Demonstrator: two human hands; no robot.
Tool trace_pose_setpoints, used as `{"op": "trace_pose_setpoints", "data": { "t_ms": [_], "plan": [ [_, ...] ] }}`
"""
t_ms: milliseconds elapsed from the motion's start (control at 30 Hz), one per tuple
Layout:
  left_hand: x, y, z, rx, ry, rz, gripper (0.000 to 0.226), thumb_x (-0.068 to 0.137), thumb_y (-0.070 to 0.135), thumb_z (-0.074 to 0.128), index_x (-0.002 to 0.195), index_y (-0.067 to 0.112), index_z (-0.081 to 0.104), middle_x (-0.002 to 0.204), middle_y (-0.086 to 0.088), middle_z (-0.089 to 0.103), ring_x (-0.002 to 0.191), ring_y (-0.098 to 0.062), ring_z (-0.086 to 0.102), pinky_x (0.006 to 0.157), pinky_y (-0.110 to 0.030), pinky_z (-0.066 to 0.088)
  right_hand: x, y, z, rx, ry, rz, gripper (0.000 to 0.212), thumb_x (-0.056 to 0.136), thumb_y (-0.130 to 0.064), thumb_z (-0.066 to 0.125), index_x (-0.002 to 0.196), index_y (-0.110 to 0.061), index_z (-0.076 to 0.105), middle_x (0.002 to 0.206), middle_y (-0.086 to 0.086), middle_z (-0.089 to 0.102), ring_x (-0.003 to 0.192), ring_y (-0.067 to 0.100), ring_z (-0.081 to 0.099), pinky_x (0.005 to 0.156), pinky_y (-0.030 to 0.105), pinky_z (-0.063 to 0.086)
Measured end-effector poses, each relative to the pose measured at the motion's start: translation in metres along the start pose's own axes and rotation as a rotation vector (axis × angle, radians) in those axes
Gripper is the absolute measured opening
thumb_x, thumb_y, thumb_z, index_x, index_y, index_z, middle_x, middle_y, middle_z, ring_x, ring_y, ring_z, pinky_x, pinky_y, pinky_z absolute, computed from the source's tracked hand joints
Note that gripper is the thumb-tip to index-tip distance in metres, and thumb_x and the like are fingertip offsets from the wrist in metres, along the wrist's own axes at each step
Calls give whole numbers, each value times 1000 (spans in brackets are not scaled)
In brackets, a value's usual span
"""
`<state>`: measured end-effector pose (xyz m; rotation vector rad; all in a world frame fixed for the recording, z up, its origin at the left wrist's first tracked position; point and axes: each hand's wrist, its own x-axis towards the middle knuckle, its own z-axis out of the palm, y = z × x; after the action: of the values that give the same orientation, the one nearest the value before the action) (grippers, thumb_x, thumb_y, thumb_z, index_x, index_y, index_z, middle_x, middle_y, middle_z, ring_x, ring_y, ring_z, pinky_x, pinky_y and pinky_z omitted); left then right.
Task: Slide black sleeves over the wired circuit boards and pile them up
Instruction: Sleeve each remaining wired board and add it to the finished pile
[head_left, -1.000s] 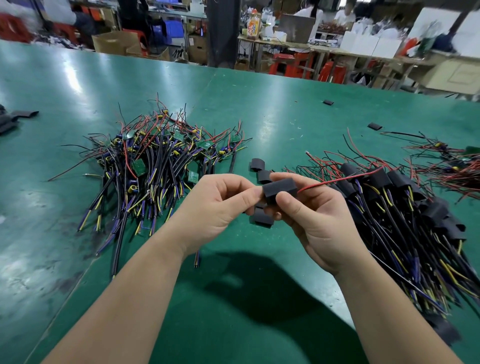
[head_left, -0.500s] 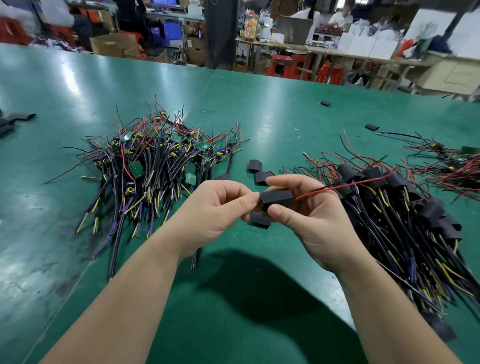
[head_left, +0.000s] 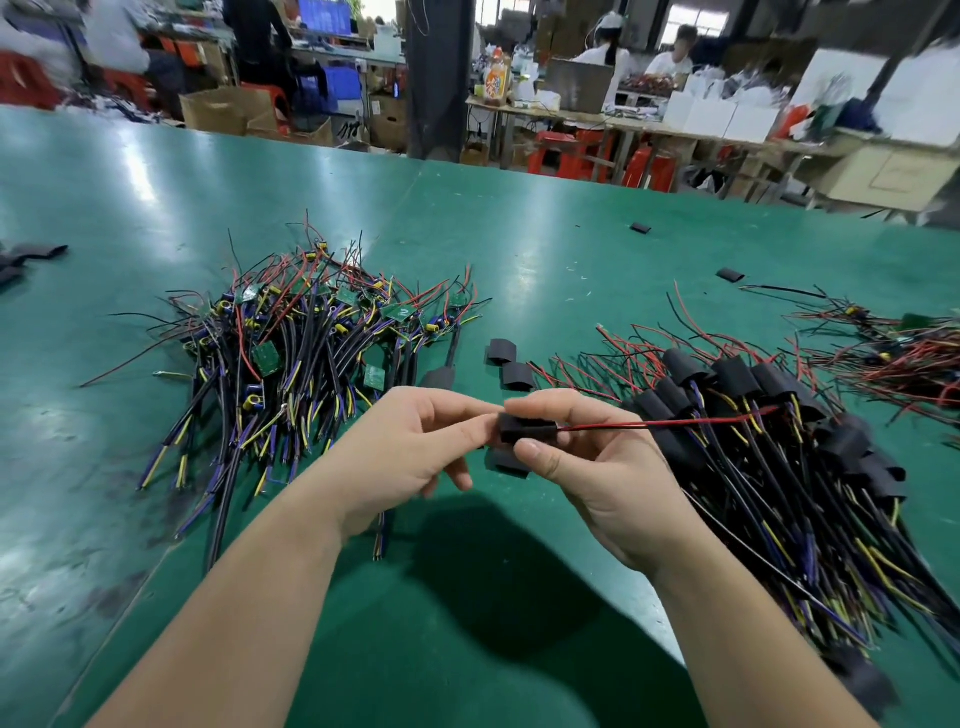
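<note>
My right hand (head_left: 597, 467) pinches a black sleeve (head_left: 527, 427) between thumb and fingers; red and black wires stick out of its right end toward the sleeved pile. My left hand (head_left: 410, 447) pinches the sleeve's left end with curled fingers. The board inside is hidden. Bare green circuit boards with wires lie in a heap (head_left: 306, 353) to the left. A pile of sleeved boards (head_left: 779, 441) lies to the right. Loose empty sleeves (head_left: 501, 351) sit just beyond my hands, and another sleeve (head_left: 506, 462) lies under them.
The green table (head_left: 545, 270) stretches far ahead. A smaller tangle of red-wired boards (head_left: 904, 358) lies at the far right. Stray sleeves (head_left: 730, 275) and black strips (head_left: 31, 254) lie further out. People work at benches behind the table.
My hands have held the sleeve in much the same place, drifting slightly lower. The sleeve's wires now point more level to the right.
</note>
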<state>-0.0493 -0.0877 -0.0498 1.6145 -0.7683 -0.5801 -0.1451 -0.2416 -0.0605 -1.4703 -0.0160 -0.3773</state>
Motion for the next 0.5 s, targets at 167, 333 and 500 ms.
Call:
{"op": "trace_pose_setpoints", "data": {
  "t_ms": [167, 333, 500],
  "plan": [
    [1, -1, -1, -72, 7, -54, 12, 89, 17, 63, 95, 17, 74, 59, 5, 56, 46, -7, 43, 44, -17, 26, 1, 1, 0, 83, 21, 5, 43, 66, 4, 76, 102, -13, 63, 96, 4, 72, 88, 21, 67, 83, 37, 57],
    [4, -1, -3, -191, 66, -55, 12, 84, 9, 66, 88, 16, 75, 67, 1, 65, 45, -6, 42, 40, -13, 26, 3, 1, 1, 172, 107, 46, 37, 60, -9, 74, 97, -11, 69, 81, 4, 71, 74, 13, 65, 70, 21, 54],
    [5, -5, 3, 102, 236, 205, 19, 79, 5, 74, 80, 24, 73, 65, 15, 69, 54, 4, 54, 53, -8, 40, 4, 3, 4, 229, 245, 147, 32, 64, -19, 72, 94, -10, 68, 74, 8, 70, 51, 14, 61, 50, 21, 50]
  ]
}}
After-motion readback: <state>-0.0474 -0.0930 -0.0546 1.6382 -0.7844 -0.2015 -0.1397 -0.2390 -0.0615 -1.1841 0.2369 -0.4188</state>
